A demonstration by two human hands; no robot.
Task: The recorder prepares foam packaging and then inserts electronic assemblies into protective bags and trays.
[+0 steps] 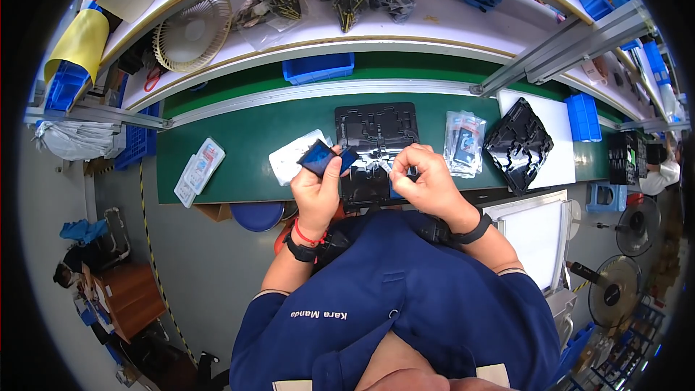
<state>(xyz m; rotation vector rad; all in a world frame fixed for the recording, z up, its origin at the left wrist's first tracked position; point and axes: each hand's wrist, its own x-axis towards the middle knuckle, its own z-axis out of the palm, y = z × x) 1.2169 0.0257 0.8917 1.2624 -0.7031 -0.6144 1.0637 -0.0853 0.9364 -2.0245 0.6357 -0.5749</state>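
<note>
My left hand (pixel 317 194) is closed on a small dark panel with a glossy, bluish face (pixel 316 158). A second dark glossy piece (pixel 348 160) shows beside my thumb; whether the two are joined I cannot tell. My right hand (pixel 427 179) is pinched a little to the right, its fingertips near a small whitish, shiny bit that I cannot make out. Behind and between the hands lies a black moulded plastic tray (pixel 373 114) on the green table. White packaging (pixel 286 158) sits just beyond my left hand.
Clear-wrapped packs (pixel 463 146) and a second black tray (pixel 518 146), resting partly on a white board (pixel 563 148), lie to the right. More packs (pixel 200 166) lie at left. A shelf (pixel 434 25) with bagged parts spans the back, above a blue bin (pixel 318 68).
</note>
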